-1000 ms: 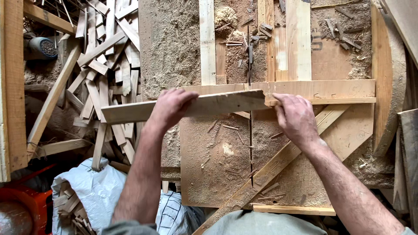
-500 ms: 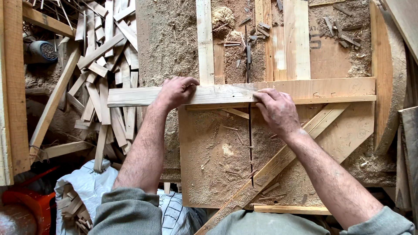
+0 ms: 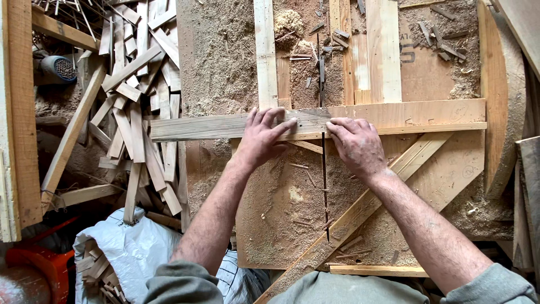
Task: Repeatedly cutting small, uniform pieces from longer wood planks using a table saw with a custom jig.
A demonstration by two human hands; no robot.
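Note:
A long weathered wooden slat (image 3: 208,126) lies across a sawdust-covered saw table (image 3: 281,219), against a pale crosswise fence board (image 3: 427,115). My left hand (image 3: 263,137) presses flat on the slat just left of the narrow blade slot (image 3: 324,186). My right hand (image 3: 355,145) presses down on it just right of the slot. The saw blade (image 3: 322,73) shows edge-on beyond the slat. The slat's left end overhangs the table above a heap of offcuts.
A heap of cut wooden slats (image 3: 138,112) fills the floor at left, beside a blue motor (image 3: 58,68) and a tall plank (image 3: 22,112). A white sack of offcuts (image 3: 121,253) sits near my knees. A diagonal brace (image 3: 382,197) crosses the table. Boards lean at right.
The slat has slid right and away from me until it rests against the fence board. Both hands moved with it and now sit closer together beside the slot.

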